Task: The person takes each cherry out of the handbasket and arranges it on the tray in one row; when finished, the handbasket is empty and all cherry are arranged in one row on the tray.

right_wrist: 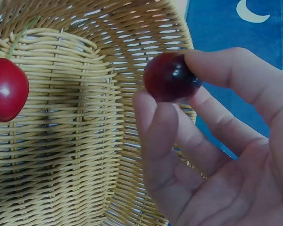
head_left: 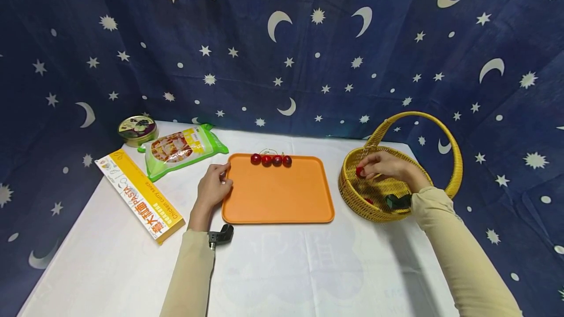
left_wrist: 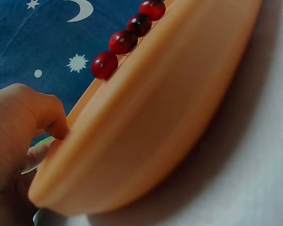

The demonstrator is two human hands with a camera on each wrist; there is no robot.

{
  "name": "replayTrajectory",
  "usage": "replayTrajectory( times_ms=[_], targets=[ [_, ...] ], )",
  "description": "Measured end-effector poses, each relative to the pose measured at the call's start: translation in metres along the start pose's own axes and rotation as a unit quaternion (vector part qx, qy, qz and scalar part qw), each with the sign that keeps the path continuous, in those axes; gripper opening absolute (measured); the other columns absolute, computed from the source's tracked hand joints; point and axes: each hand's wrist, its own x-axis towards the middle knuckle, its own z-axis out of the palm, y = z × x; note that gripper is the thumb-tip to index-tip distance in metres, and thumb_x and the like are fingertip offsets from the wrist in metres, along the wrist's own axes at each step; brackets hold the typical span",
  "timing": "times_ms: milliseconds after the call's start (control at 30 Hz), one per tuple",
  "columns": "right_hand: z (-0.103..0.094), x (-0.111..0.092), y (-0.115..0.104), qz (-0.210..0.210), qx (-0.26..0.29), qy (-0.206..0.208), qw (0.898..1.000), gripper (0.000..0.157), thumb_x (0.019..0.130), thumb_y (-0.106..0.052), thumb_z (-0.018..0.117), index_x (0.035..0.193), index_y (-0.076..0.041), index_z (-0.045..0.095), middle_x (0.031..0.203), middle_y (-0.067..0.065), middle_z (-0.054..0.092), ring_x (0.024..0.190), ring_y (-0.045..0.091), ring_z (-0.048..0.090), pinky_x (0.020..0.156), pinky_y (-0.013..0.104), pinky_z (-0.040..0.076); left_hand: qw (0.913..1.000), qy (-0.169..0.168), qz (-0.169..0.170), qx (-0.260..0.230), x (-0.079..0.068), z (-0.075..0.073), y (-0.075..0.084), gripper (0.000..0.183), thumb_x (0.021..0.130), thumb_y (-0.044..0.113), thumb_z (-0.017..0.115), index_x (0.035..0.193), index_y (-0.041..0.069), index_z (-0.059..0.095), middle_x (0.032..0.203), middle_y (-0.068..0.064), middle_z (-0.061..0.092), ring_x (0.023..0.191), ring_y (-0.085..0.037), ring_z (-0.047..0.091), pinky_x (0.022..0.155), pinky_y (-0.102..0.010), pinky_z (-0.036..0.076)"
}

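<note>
My right hand [head_left: 386,165] is over the wicker basket [head_left: 345,192], pinching a dark red cherry [right_wrist: 172,77] between thumb and fingertips. A second, brighter red cherry [right_wrist: 8,89] with a green stem lies in the basket. My left hand [head_left: 214,186] grips the left rim of the orange tray [head_left: 277,197], thumb and fingers on either side of the edge in the left wrist view. Several cherries [head_left: 266,161] sit in a row along the tray's far edge, and thin stems show behind them.
Left of the tray lie a green and yellow food bag [head_left: 185,150] and a long yellow and white pasta box [head_left: 140,194]. A round tin [head_left: 137,128] stands behind them. The basket's tall handle [head_left: 456,160] arches on its right side. A blue star-patterned curtain [head_left: 308,62] hangs behind the white-covered table [head_left: 282,273].
</note>
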Motion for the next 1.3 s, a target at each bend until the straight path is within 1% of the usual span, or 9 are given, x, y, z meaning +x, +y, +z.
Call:
replayTrajectory(
  times_ms=[233, 400, 533, 667, 733, 933, 1133, 1300],
  targets=[
    [0.003, -0.001, -0.001, -0.014, -0.001, 0.025, 1.000, 0.042, 0.093, -0.007, 0.061, 0.127, 0.015, 0.051, 0.099, 0.008, 0.069, 0.086, 0.017, 0.066, 0.077, 0.038, 0.054, 1.0000, 0.005, 0.004, 0.001, 0.000, 0.001, -0.001, 0.055, 0.083, 0.010, 0.059, 0.136, -0.002, 0.057, 0.118, -0.020, 0.054, 0.087, -0.029, 0.053, 0.074, -0.039, 0.038],
    [0.006, 0.000, 0.000, -0.025, 0.002, 0.042, 0.999, 0.040, 0.093, -0.005, 0.061, 0.125, 0.016, 0.051, 0.096, 0.007, 0.068, 0.089, 0.020, 0.065, 0.078, 0.037, 0.054, 0.9999, 0.008, 0.008, -0.001, 0.000, 0.001, -0.001, 0.055, 0.082, 0.010, 0.059, 0.136, -0.001, 0.057, 0.118, -0.020, 0.054, 0.087, -0.028, 0.054, 0.074, -0.038, 0.038],
    [0.008, -0.001, -0.002, -0.034, -0.002, 0.059, 0.998, 0.040, 0.092, -0.006, 0.062, 0.125, 0.015, 0.052, 0.099, 0.009, 0.067, 0.090, 0.020, 0.065, 0.076, 0.035, 0.054, 0.9999, 0.008, 0.009, 0.000, 0.000, 0.001, -0.002, 0.055, 0.082, 0.010, 0.059, 0.136, -0.001, 0.057, 0.117, -0.020, 0.054, 0.087, -0.028, 0.054, 0.074, -0.038, 0.038],
    [0.008, -0.001, -0.004, -0.040, -0.010, 0.072, 0.997, 0.041, 0.092, -0.008, 0.064, 0.125, 0.014, 0.053, 0.104, 0.012, 0.066, 0.089, 0.016, 0.063, 0.076, 0.036, 0.054, 1.0000, 0.006, 0.008, 0.002, -0.001, 0.001, -0.001, 0.055, 0.082, 0.010, 0.059, 0.136, -0.002, 0.057, 0.117, -0.020, 0.054, 0.088, -0.029, 0.053, 0.075, -0.039, 0.038],
    [0.008, -0.001, -0.006, -0.039, -0.016, 0.081, 0.996, 0.041, 0.092, -0.009, 0.065, 0.124, 0.013, 0.053, 0.105, 0.013, 0.065, 0.089, 0.016, 0.063, 0.075, 0.035, 0.054, 1.0000, 0.005, 0.006, 0.002, -0.001, 0.000, -0.001, 0.055, 0.082, 0.010, 0.059, 0.136, -0.002, 0.057, 0.117, -0.020, 0.054, 0.089, -0.029, 0.053, 0.075, -0.039, 0.038],
    [0.007, -0.002, -0.015, -0.036, -0.034, 0.119, 0.992, 0.040, 0.093, -0.010, 0.065, 0.124, 0.011, 0.054, 0.103, 0.011, 0.065, 0.089, 0.019, 0.065, 0.073, 0.033, 0.053, 1.0000, 0.005, 0.006, -0.003, -0.001, 0.000, -0.001, 0.055, 0.083, 0.010, 0.060, 0.137, -0.001, 0.057, 0.118, -0.019, 0.054, 0.089, -0.029, 0.054, 0.075, -0.040, 0.038],
    [0.011, 0.000, -0.027, -0.055, -0.032, 0.145, 0.987, 0.040, 0.091, -0.011, 0.068, 0.123, 0.011, 0.055, 0.100, 0.011, 0.064, 0.085, 0.016, 0.064, 0.070, 0.030, 0.053, 0.9999, 0.009, 0.009, -0.002, -0.001, 0.000, -0.001, 0.055, 0.082, 0.010, 0.059, 0.136, -0.002, 0.057, 0.118, -0.020, 0.054, 0.089, -0.029, 0.055, 0.075, -0.040, 0.039],
    [0.020, 0.006, -0.037, -0.074, -0.039, 0.161, 0.983, 0.041, 0.090, -0.010, 0.068, 0.123, 0.011, 0.056, 0.100, 0.016, 0.063, 0.086, 0.021, 0.065, 0.070, 0.029, 0.054, 0.9999, 0.006, 0.008, -0.005, -0.001, 0.001, -0.001, 0.055, 0.082, 0.010, 0.059, 0.136, -0.001, 0.058, 0.117, -0.020, 0.054, 0.089, -0.029, 0.054, 0.076, -0.040, 0.039]
  ],
)
